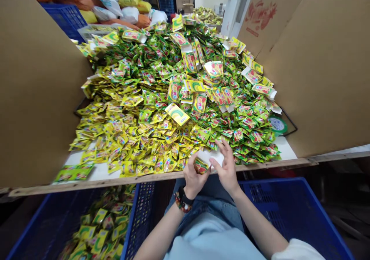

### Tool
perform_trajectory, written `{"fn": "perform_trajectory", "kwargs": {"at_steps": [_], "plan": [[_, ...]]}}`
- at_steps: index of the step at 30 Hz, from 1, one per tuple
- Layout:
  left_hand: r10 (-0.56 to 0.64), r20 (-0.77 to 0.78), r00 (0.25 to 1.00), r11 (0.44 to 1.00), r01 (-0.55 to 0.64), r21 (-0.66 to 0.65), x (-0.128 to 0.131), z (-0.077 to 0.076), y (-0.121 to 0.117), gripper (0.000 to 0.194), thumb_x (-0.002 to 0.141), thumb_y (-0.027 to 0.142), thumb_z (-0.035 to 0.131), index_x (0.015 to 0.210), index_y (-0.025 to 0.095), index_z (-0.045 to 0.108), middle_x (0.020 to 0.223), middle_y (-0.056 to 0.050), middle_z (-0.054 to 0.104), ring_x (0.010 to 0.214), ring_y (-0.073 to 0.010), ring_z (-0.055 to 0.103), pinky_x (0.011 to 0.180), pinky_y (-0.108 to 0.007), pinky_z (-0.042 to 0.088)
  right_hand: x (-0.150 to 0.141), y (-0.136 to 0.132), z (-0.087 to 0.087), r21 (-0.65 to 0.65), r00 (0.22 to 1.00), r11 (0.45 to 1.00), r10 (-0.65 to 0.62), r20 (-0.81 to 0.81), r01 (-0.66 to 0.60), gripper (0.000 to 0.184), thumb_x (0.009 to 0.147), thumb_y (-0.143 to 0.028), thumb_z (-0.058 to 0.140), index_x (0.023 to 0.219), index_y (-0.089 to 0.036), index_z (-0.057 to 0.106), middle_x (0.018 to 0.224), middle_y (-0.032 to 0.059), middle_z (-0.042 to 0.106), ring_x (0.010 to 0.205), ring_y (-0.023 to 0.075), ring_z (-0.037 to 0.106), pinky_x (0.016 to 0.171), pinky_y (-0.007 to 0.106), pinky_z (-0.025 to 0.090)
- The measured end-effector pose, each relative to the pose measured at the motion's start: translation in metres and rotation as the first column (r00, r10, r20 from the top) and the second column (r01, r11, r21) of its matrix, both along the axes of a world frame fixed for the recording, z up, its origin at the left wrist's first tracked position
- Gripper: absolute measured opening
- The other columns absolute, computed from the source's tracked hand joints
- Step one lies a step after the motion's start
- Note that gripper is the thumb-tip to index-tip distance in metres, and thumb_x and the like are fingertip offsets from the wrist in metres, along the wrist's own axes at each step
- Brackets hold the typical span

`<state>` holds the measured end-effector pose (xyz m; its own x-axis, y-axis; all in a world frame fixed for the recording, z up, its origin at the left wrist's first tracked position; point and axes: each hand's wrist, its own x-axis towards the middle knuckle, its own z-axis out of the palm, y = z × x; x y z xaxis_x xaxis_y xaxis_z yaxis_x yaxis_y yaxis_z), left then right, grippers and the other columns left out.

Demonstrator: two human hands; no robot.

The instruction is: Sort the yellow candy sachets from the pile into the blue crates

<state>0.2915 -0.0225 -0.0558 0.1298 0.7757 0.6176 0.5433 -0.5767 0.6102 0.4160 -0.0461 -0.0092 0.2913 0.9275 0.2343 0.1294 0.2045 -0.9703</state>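
Near the table's front edge, my left hand [194,178] is wrapped round a small printed candy box [201,166] whose white flaps stand open. On the box's right side, my right hand [227,166] has its thumb on a white flap and its other fingers extended beyond it. Whether a packet lies inside the box I cannot make out. Beyond both hands rises a big heap of small packets: yellow packets [121,132] at the left and front, green packets [248,123] at the right. Several flat and partly opened boxes, such as a yellow box [177,114], lie on the heap.
Tall cardboard walls [34,86] flank the table on both sides. A green tape roll [278,125] rests at the right. Below the edge stand a blue crate [131,217] with filled boxes and another blue crate [291,213]. Sacks [130,15] are piled behind.
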Motion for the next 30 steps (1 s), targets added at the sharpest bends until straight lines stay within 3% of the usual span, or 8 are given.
{"fn": "perform_trajectory", "kwargs": {"at_steps": [2,5,10,14,18,26,28,30], "plan": [[-0.042,-0.006,0.999,0.997,0.043,0.057,0.002,-0.003,-0.001,0.046,0.085,0.033,0.062,0.125,0.022,0.043,0.118,-0.014,0.064,0.106,-0.0251,0.067,0.084,-0.040,0.057,-0.003,0.005,-0.006,-0.068,0.979,0.990,0.110,-0.173,-0.124,0.063,0.084,-0.035,0.065,0.143,-0.025,0.047,0.135,0.0102,0.061,0.124,0.0253,0.059,0.100,0.041,0.050],[-0.068,-0.022,0.997,0.995,0.069,0.078,0.004,-0.005,-0.001,0.040,0.086,0.027,0.056,0.123,0.022,0.041,0.124,-0.016,0.061,0.109,-0.0253,0.064,0.085,-0.040,0.056,-0.010,0.008,-0.008,-0.095,0.932,0.951,0.263,-0.249,-0.294,0.047,0.087,-0.038,0.060,0.132,-0.022,0.061,0.124,0.0095,0.069,0.115,0.0259,0.065,0.096,0.041,0.054],[-0.018,-0.018,1.000,0.999,0.017,-0.033,-0.001,-0.002,0.000,0.059,0.085,0.032,0.054,0.137,0.012,0.031,0.126,-0.022,0.057,0.115,-0.0289,0.061,0.091,-0.046,0.054,-0.010,0.005,-0.003,0.056,0.926,0.925,0.373,0.054,-0.376,0.039,0.089,-0.040,0.061,0.124,-0.026,0.067,0.127,0.0074,0.067,0.119,0.0264,0.063,0.104,0.046,0.049],[-0.009,-0.076,0.997,0.998,0.004,-0.061,-0.001,0.000,0.000,0.043,0.087,0.027,0.052,0.127,0.014,0.043,0.113,-0.018,0.062,0.104,-0.0280,0.065,0.086,-0.045,0.055,-0.012,0.007,-0.006,0.085,0.955,0.954,0.280,0.102,-0.288,0.033,0.089,-0.035,0.062,0.119,-0.026,0.070,0.122,0.0069,0.069,0.114,0.0270,0.066,0.100,0.046,0.053],[0.032,-0.091,0.995,0.993,-0.042,-0.108,-0.002,-0.003,-0.001,0.050,0.087,0.026,0.048,0.134,0.014,0.036,0.117,-0.020,0.061,0.106,-0.0318,0.065,0.084,-0.048,0.056,-0.015,0.011,-0.006,0.002,0.972,0.973,0.231,0.039,-0.231,0.030,0.092,-0.034,0.057,0.117,-0.025,0.071,0.119,0.0057,0.070,0.108,0.0271,0.069,0.096,0.046,0.056],[-0.037,-0.041,0.998,0.988,0.030,-0.153,0.000,0.003,-0.004,0.039,0.091,0.032,0.041,0.130,0.024,0.036,0.112,-0.013,0.061,0.100,-0.0292,0.066,0.084,-0.046,0.059,-0.010,0.001,-0.004,0.100,0.802,0.926,0.257,0.539,-0.364,0.042,0.094,-0.033,0.054,0.134,-0.020,0.059,0.111,0.0132,0.074,0.102,0.0257,0.070,0.091,0.042,0.056],[-0.041,-0.032,0.999,0.992,0.037,-0.125,-0.012,0.011,-0.007,0.037,0.092,0.033,0.042,0.128,0.024,0.037,0.116,-0.013,0.059,0.106,-0.0275,0.064,0.088,-0.045,0.058,-0.006,-0.001,-0.009,0.084,0.789,0.895,0.337,0.514,-0.437,0.037,0.096,-0.033,0.050,0.129,-0.024,0.063,0.105,0.0092,0.076,0.096,0.0228,0.071,0.088,0.039,0.057],[0.095,-0.054,0.994,0.994,-0.098,-0.052,-0.047,0.024,-0.012,0.037,0.088,0.036,0.054,0.121,0.023,0.043,0.112,-0.011,0.060,0.104,-0.0281,0.063,0.088,-0.046,0.056,0.001,0.000,-0.018,0.080,0.829,0.899,0.360,0.428,-0.431,0.033,0.096,-0.036,0.050,0.124,-0.027,0.067,0.106,0.0065,0.076,0.094,0.0208,0.072,0.085,0.035,0.058]]}}
